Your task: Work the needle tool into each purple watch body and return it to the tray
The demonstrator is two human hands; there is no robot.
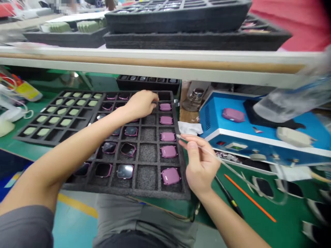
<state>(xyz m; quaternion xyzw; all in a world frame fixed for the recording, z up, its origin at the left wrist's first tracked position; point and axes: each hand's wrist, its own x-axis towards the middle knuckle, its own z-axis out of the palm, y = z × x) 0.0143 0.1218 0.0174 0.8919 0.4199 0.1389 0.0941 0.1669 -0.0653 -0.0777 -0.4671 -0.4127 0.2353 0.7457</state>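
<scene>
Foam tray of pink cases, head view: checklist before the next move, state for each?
1. Right hand on the thin clear tube: ok, pinched between thumb and fingers.
2. Left hand over the foam tray: cannot tell whether its fingertips touch anything in the cell below.
3. Right-hand column of pink cases: ok, five, one per cell.
4. Dark-faced cases: cannot tell the condition of their faces, too much glare.
5. Pink case on the blue machine: ok, lying flat on top.
</scene>
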